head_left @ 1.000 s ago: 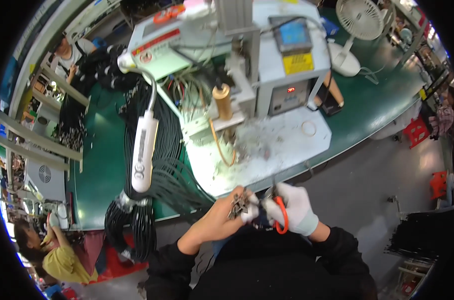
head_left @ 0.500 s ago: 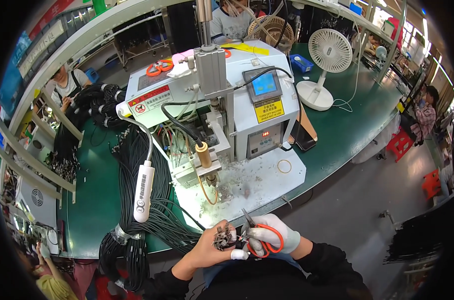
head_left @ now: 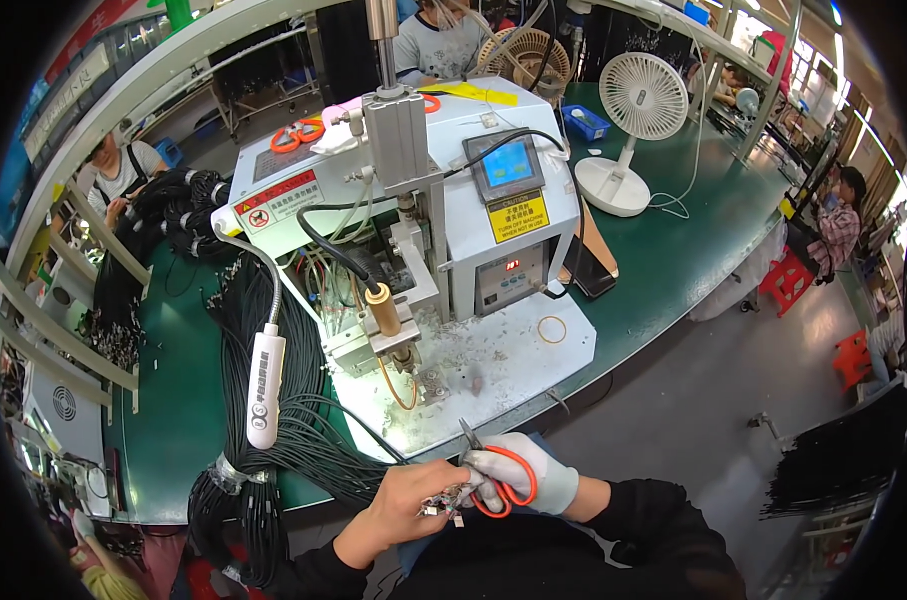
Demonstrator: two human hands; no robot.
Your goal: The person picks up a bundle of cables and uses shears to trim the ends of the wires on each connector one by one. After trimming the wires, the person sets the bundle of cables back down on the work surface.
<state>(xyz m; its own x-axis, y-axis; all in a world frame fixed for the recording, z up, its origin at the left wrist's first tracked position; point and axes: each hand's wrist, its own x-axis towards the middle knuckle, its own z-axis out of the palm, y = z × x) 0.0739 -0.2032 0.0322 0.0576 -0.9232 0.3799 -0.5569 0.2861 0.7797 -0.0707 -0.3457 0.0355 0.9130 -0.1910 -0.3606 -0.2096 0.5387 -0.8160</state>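
My left hand point(head_left: 406, 505) is bare and closed round a bunch of thin cable ends point(head_left: 444, 502). Small metal-tipped connectors and light wire ends stick out between its fingers. Beside it, my right hand point(head_left: 539, 474) wears a white glove and grips scissors point(head_left: 515, 456) with orange-red handles. Their blades point up and away, above the cable ends, and my gloved fingertips come close to the bunch; whether they touch it I cannot tell. A large bundle of black cables point(head_left: 292, 425) lies left of my hands on the green table, with a clear wrap round its near part.
Ahead stands a bench machine point(head_left: 474, 280) with a small screen and a pale, debris-strewn plate point(head_left: 504, 350). A white lamp point(head_left: 267, 390) hangs over the cables. Further right are a fan point(head_left: 642, 100), a phone point(head_left: 596, 275) and red stools point(head_left: 786, 285). Other people sit around.
My left hand has turned, so the connectors now point down towards me instead of up. The scissors stay in my right hand, close by. The whole view has shifted slightly.
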